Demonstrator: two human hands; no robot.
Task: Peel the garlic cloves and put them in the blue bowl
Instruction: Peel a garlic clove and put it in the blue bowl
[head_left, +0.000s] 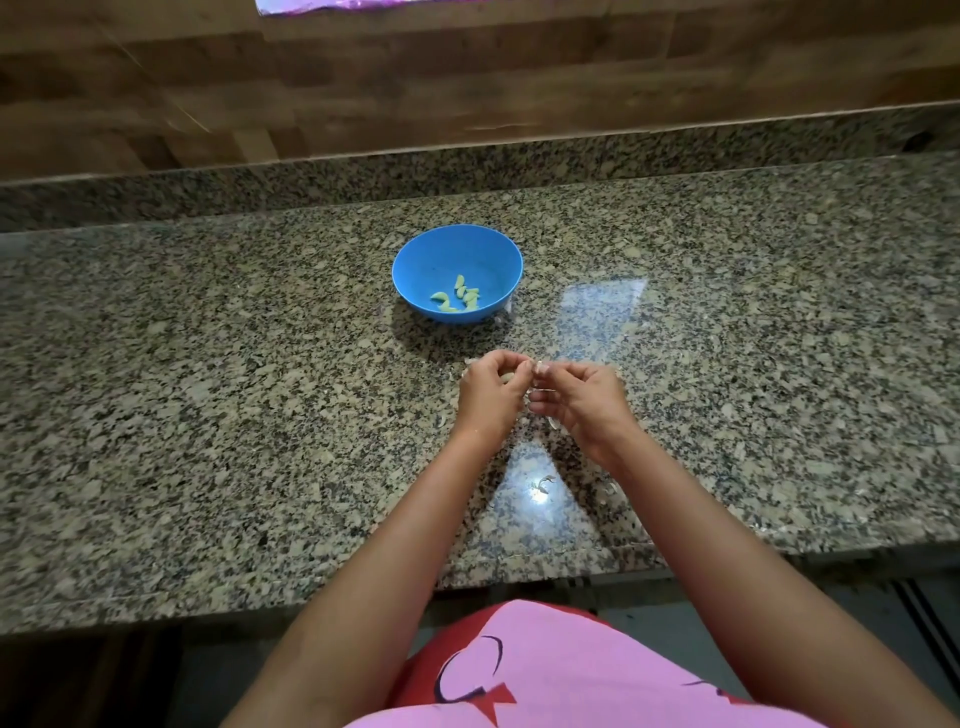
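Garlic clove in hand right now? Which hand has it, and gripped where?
The left hand grips a garlic clove in its curled fingers, mostly hidden. The right hand pinches at its skin; the exact contact spot cannot be told.

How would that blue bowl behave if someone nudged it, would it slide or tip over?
The blue bowl looks like thin plastic and holds only a few peeled cloves, so it is probably light. On the polished granite counter it would likely slide at a gentle push. Its walls narrow toward the base, so a push at the rim might tip it.
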